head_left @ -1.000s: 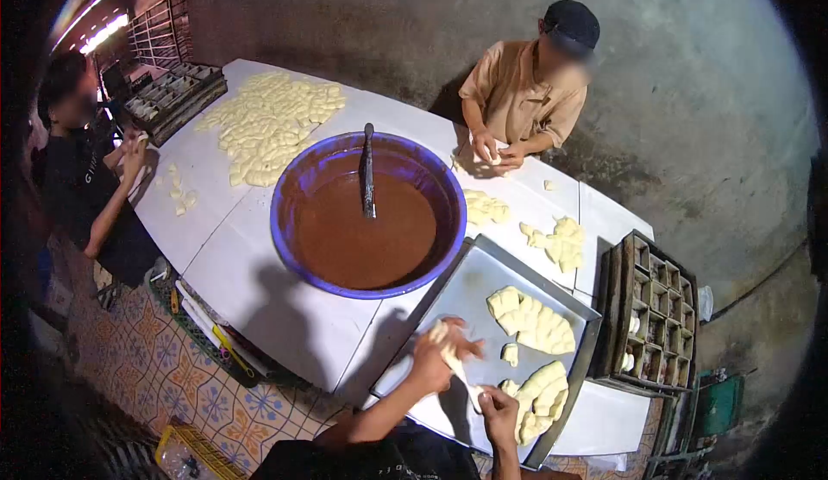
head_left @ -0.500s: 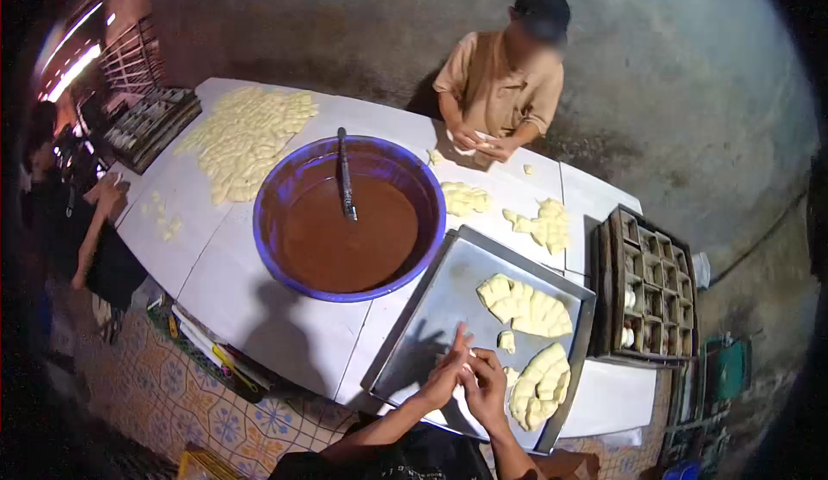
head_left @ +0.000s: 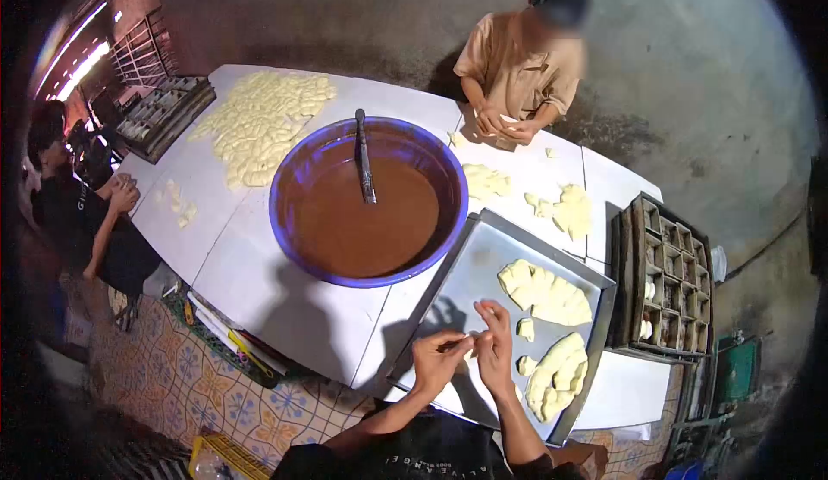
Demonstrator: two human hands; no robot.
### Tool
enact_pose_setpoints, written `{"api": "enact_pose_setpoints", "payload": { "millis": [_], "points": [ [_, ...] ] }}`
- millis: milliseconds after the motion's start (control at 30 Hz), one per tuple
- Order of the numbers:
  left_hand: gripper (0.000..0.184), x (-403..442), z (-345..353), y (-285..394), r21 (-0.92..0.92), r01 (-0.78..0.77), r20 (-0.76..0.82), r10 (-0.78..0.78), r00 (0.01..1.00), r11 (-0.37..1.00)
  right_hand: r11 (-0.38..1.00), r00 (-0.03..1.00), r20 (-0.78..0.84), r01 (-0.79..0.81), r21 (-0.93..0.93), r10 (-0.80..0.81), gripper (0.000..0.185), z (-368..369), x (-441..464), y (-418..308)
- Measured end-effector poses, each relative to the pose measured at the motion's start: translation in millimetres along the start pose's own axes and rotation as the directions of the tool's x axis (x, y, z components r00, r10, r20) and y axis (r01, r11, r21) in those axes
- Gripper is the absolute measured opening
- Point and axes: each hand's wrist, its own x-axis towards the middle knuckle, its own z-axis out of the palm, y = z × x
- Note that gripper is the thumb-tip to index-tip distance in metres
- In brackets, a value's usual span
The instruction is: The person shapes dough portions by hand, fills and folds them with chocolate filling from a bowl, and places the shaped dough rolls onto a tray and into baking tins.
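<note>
My left hand (head_left: 438, 363) and my right hand (head_left: 495, 352) meet above the near part of a metal tray (head_left: 466, 282). Between their fingertips shows a small pale bit of dough (head_left: 470, 353), mostly hidden. The left thumb and fingers pinch it. Against it rests the base of my right fingers and thumb, with the right index and middle fingers pointing up. On the tray's right side lie two large lumps of cut dough, the upper one (head_left: 545, 293) and the lower one (head_left: 558, 378). A small dough piece (head_left: 525, 329) sits between them, and another (head_left: 526, 365) touches or nearly touches the lower lump.
Left of the tray stands a blue tub (head_left: 280, 230) of brown liquid with a brush (head_left: 364, 156) in it. Many dough pieces (head_left: 267, 126) cover the far left. A compartmented mould (head_left: 668, 277) stands right. One person (head_left: 522, 75) works opposite, another (head_left: 86, 195) at left.
The view has shifted, so the table sits farther right and higher. My left fingers have come into a pinch, and my right fingers have straightened upward.
</note>
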Motion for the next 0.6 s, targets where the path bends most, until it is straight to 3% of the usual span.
{"api": "enact_pose_setpoints", "payload": {
  "millis": [33,67,100,133,167,200,233,267,300,333,367,400,433,467,533,567,600],
  "points": [
    [0.007,6.0,-1.8,-8.9,-0.482,0.290,0.198,-0.219,0.955,0.827,0.991,0.993,0.045,0.105,0.077,-0.108,0.038,5.2,1.6,1.7],
    [0.008,10.8,-4.3,-21.5,-0.747,0.549,0.470,-0.286,0.835,0.374,0.966,0.974,0.072,0.202,0.158,-0.216,0.033,6.7,2.2,4.4],
    [0.014,14.1,-3.3,-31.9,-0.713,0.649,0.562,-0.337,0.755,0.264,0.962,0.951,0.144,0.274,0.015,-0.274,0.031,2.3,5.6,11.8],
    [0.025,16.2,-10.1,-35.8,-0.695,0.674,0.618,-0.274,0.737,0.249,0.948,0.933,0.255,0.292,-0.123,-0.254,0.048,-2.9,7.8,19.7],
    [0.038,20.2,-16.7,-38.5,-0.697,0.692,0.660,-0.210,0.722,0.187,0.990,0.966,0.241,0.067,0.127,-0.096,0.062,-2.7,9.2,24.4],
    [0.055,25.9,-21.5,-36.9,-0.693,0.710,0.694,-0.147,0.705,0.128,0.914,0.962,0.264,-0.164,0.370,0.066,0.077,0.5,11.7,19.1],
    [0.097,38.4,-24.0,-1.8,-0.646,0.717,0.761,0.156,0.630,0.262,0.791,0.862,0.452,-0.436,0.429,0.230,0.108,-13.2,12.1,16.9],
    [0.110,53.7,-26.5,15.4,-0.625,0.694,0.780,0.284,0.557,0.357,0.786,0.878,0.417,-0.424,0.450,0.235,0.119,-10.3,10.3,30.8],
    [0.110,73.0,-32.4,8.3,-0.670,0.617,0.737,0.269,0.620,0.414,0.787,0.890,0.416,-0.390,0.478,0.188,0.121,-7.0,5.6,40.5],
    [0.095,99.1,-42.0,19.9,-0.654,0.406,0.674,0.247,0.697,0.638,0.788,0.898,0.418,-0.353,0.505,0.135,0.123,-5.6,4.0,47.8],
    [0.084,130.8,-52.2,12.5,-0.573,0.241,0.507,0.107,0.855,0.783,0.813,0.897,0.426,-0.334,0.477,0.119,0.121,-7.1,6.9,51.9],
    [0.067,158.0,-61.3,35.1,-0.098,0.091,0.237,-0.066,0.969,0.991,0.807,0.906,0.410,-0.321,0.496,0.108,0.115,-7.4,8.6,48.4],
    [0.065,169.1,-61.0,63.0,0.258,-0.044,0.087,0.022,0.996,0.965,0.821,0.914,0.376,-0.328,0.467,0.151,0.113,-5.8,9.0,48.9],
    [0.071,170.8,-59.5,79.4,0.565,-0.035,-0.011,0.050,0.999,0.824,0.834,0.921,0.339,-0.335,0.438,0.191,0.110,-3.9,8.4,49.9],
    [0.080,204.6,-75.7,22.5,0.811,-0.046,0.090,-0.045,0.995,0.584,0.833,0.919,0.327,-0.352,0.427,0.221,0.098,-2.8,8.2,58.9],
    [0.084,201.1,-80.5,46.1,0.863,-0.034,0.198,-0.276,0.940,0.504,0.822,0.918,0.327,-0.359,0.443,0.225,0.096,-1.7,6.3,63.1],
    [0.084,199.8,-83.6,50.7,0.866,-0.036,0.198,-0.275,0.941,0.499,0.808,0.917,0.323,-0.368,0.460,0.233,0.094,-0.3,5.6,65.3]
  ]
}}
